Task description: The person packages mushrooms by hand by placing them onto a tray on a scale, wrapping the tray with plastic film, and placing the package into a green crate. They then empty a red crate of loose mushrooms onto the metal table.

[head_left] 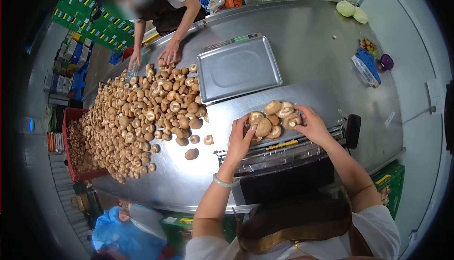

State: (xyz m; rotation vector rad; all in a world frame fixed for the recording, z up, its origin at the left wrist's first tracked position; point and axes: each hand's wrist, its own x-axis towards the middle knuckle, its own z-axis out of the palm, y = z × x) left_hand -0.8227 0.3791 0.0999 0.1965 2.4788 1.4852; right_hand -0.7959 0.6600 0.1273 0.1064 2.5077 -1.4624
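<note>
Dark apron (293, 224) nearest camera. Left hand (241, 139), right hand (312, 124): fingers clamped on opposite sides of mushroom cluster (261, 128), above roller unit (302, 151). Steel tabletop (307, 56): scale (239, 68), loose mushroom pile (125, 120). Room: green crates (78, 7), pale wall (402, 38).

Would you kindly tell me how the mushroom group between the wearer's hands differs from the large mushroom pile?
The mushroom group is a small cluster; the mushroom pile holds far more. The group sits compactly between the left hand and right hand; the pile sprawls across the table. Both are mostly brown, with paler parts.
</note>
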